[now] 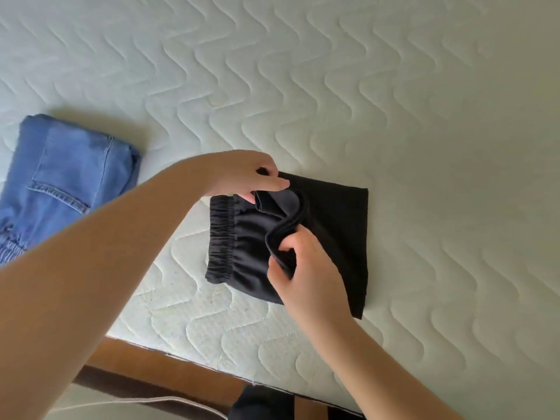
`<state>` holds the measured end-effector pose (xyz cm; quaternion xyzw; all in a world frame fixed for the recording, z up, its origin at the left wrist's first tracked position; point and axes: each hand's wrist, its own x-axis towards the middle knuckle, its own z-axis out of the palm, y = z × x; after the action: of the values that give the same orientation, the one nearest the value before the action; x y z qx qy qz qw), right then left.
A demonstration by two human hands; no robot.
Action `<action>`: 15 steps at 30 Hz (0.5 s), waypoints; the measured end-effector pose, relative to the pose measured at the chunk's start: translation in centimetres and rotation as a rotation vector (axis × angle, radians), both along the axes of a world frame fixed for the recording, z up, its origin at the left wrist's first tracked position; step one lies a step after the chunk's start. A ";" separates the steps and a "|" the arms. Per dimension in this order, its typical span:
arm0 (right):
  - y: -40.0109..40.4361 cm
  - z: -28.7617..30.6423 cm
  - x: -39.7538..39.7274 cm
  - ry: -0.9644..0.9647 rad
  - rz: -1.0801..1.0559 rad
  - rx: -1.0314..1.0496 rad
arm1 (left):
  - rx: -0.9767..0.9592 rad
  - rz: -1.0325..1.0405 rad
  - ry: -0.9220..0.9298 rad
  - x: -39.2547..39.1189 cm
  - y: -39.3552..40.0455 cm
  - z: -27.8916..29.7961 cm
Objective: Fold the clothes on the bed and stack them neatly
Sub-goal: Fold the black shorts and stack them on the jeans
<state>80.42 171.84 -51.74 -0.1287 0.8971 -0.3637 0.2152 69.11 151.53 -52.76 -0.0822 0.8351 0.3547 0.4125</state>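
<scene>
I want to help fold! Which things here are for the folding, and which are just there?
For the folding: black shorts, held by left hand and right hand; folded jeans; mattress.

Just there: wooden floor.

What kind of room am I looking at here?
Most likely a bedroom. A quilted white mattress fills the view, folded blue jeans lie on it, and both hands work a black garment beside them.
</scene>
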 end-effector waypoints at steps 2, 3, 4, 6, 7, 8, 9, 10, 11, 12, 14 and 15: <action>-2.4 -0.7 0.6 -0.005 0.027 0.043 | -0.108 0.015 0.108 1.4 -1.4 -1.2; -3.4 -1.1 0.9 -0.003 0.042 0.065 | -0.127 0.021 0.132 2.1 -2.0 -1.8; -4.5 -1.5 1.2 -0.005 0.054 0.077 | -0.128 0.033 0.121 2.7 -2.6 -2.3; -6.2 -2.5 1.9 -0.030 0.066 0.068 | -0.128 0.033 0.064 3.7 -4.0 -2.7; -7.0 -3.0 2.2 -0.051 0.077 0.062 | -0.138 0.015 0.042 4.0 -4.7 -2.8; -7.6 -3.5 2.5 -0.076 0.097 0.058 | -0.154 -0.007 0.028 4.2 -5.3 -2.9; -8.1 -4.0 2.8 -0.102 0.121 0.052 | -0.169 -0.022 0.022 4.3 -5.9 -3.1; -8.3 -4.5 3.0 -0.123 0.141 0.043 | -0.191 -0.030 0.021 4.3 -6.4 -3.3; -8.4 -4.8 3.1 -0.134 0.154 0.034 | -0.205 -0.031 0.021 4.4 -6.8 -3.5; -8.1 -5.0 2.9 -0.131 0.161 0.025 | -0.216 -0.029 0.016 4.4 -7.1 -3.8; -7.1 -5.3 1.7 -0.083 0.158 -0.004 | -0.218 -0.013 -0.002 4.2 -7.3 -4.2; -6.3 -5.3 0.9 -0.040 0.135 -0.026 | -0.208 0.001 -0.016 4.0 -7.3 -4.4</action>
<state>81.27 165.58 -57.03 -0.1846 0.8770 -0.3627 0.2553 73.07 144.27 -57.13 -0.1277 0.8639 0.2658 0.4083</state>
